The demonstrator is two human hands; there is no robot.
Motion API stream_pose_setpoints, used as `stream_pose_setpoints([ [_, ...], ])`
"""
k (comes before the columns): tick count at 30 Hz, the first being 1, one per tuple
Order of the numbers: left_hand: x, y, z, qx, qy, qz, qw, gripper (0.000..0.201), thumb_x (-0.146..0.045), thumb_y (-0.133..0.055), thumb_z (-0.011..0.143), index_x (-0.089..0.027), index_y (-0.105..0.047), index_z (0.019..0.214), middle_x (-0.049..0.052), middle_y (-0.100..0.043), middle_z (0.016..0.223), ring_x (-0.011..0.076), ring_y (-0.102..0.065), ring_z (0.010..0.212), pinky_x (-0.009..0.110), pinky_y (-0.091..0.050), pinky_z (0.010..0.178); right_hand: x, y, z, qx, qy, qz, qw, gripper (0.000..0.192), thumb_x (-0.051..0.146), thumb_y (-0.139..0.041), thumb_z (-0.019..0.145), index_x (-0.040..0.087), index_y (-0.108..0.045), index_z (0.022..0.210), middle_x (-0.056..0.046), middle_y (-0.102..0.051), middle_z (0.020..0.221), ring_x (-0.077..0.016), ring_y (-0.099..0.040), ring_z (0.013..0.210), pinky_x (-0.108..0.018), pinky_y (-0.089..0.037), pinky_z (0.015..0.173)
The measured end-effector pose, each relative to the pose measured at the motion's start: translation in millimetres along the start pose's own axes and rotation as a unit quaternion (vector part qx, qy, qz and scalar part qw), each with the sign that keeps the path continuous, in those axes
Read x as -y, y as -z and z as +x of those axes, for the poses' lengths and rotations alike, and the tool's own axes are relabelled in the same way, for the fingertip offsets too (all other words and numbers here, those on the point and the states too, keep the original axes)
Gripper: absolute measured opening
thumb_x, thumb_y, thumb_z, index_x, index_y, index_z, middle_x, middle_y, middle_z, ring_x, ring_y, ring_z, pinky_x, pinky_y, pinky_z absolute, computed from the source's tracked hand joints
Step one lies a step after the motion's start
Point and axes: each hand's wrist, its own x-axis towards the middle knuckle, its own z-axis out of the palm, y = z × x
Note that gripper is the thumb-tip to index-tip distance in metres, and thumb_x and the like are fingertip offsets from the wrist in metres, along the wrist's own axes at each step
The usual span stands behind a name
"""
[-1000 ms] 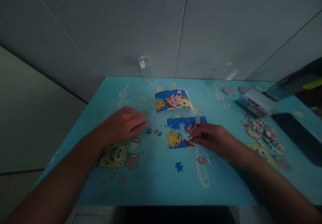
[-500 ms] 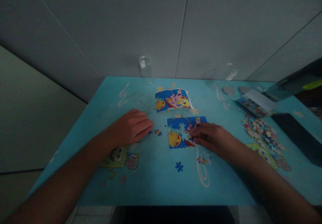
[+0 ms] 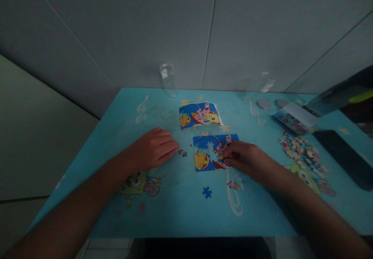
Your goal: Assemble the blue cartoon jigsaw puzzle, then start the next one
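Head view: your right hand [image 3: 243,155] bends over the right side of the puzzle [image 3: 202,146], which lies flat with a gap in its middle; your left hand [image 3: 159,148] curls beside 1 loose piece [image 3: 182,153]. I cannot tell whether either grips anything; 1 blue piece [image 3: 207,192] lies nearer you

The right hand [image 3: 244,156] bends over the right side of a gapped jigsaw [image 3: 201,144] on the blue table [image 3: 175,212]; the left hand [image 3: 157,148] is beside a loose piece [image 3: 182,153]. A picture sheet [image 3: 200,115] sits just beyond, a piece heap [image 3: 304,154] rightward.
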Motion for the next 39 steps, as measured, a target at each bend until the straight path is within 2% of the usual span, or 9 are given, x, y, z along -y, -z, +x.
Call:
stream_pose_setpoints([
  [11,1.4,-2.8,-1.0,0.007,0.006,-0.01,1.0,0.015,-0.023,-0.053,0.102,-0.018,-0.067,0.102,0.004,-0.069,0.09,0.0189,-0.06,0.086,0.037,-0.044,0.083,-2.9,4.2,0.1,0.007,-0.074,0.043,0.996,0.01,0.024,-0.062,0.092,0.022,-0.071,0.091,-0.003,-0.073,0.097,-0.0169,-0.067,0.08,-0.029,-0.05,0.07],
  [18,-0.5,0.9,1.2,0.009,0.005,-0.007,1.0,0.019,-0.023,-0.051,0.103,-0.017,-0.069,0.1,0.004,-0.069,0.087,0.0181,-0.059,0.083,0.035,-0.044,0.082,-9.1,6.6,-4.1,0.017,-0.076,0.06,0.995,0.017,0.034,-0.059,0.095,0.023,-0.071,0.096,-0.003,-0.073,0.094,-0.0177,-0.066,0.079,-0.029,-0.049,0.068],
  [23,-1.0,1.4,1.4,0.005,0.006,-0.004,1.0,0.02,-0.024,-0.05,0.103,-0.017,-0.069,0.099,0.004,-0.069,0.087,0.0183,-0.06,0.085,0.035,-0.044,0.083,-14.1,17.5,-5.3,-0.029,-0.106,0.029,0.993,0.028,0.047,-0.058,0.095,0.023,-0.073,0.093,-0.003,-0.073,0.082,-0.0184,-0.064,0.072,-0.03,-0.048,0.063],
  [28,-0.1,0.5,0.6,0.012,0.007,-0.006,1.0,0.019,-0.024,-0.051,0.103,-0.018,-0.069,0.099,0.004,-0.069,0.087,0.0183,-0.06,0.085,0.035,-0.043,0.084,-27.4,34.3,-4.8,-0.097,-0.138,0.003,0.986,0.035,0.053,-0.06,0.092,0.021,-0.074,0.09,-0.006,-0.076,0.082,-0.0206,-0.066,0.07,-0.032,-0.05,0.062],
  [31,0.0,-0.4,0.3,0.013,0.005,-0.006,1.0,0.019,-0.024,-0.051,0.103,-0.018,-0.069,0.1,0.005,-0.07,0.089,0.0187,-0.06,0.087,0.036,-0.044,0.084,-38.0,41.7,-4.7,-0.111,-0.163,-0.002,0.98,0.038,0.054,-0.059,0.091,0.02,-0.075,0.088,-0.007,-0.076,0.08,-0.022,-0.067,0.069,-0.034,-0.05,0.062],
  [36,-0.3,0.0,1.0,0.012,0.007,-0.01,1.0,0.019,-0.024,-0.051,0.103,-0.017,-0.069,0.102,0.005,-0.069,0.09,0.0191,-0.059,0.087,0.037,-0.045,0.085,-51.1,45.5,-2.1,-0.118,-0.214,-0.066,0.967,0.04,0.057,-0.06,0.089,0.02,-0.077,0.086,-0.008,-0.075,0.077,-0.0238,-0.067,0.066,-0.036,-0.048,0.06],
  [39,-1.8,1.5,3.4,0.013,0.007,-0.017,1.0,0.019,-0.023,-0.051,0.103,-0.017,-0.069,0.105,0.006,-0.069,0.093,0.0196,-0.06,0.089,0.038,-0.046,0.086,-53.8,41.7,1.2,-0.166,-0.225,-0.133,0.951,0.037,0.055,-0.062,0.089,0.021,-0.078,0.091,-0.008,-0.075,0.082,-0.0256,-0.068,0.07,-0.037,-0.048,0.063],
])
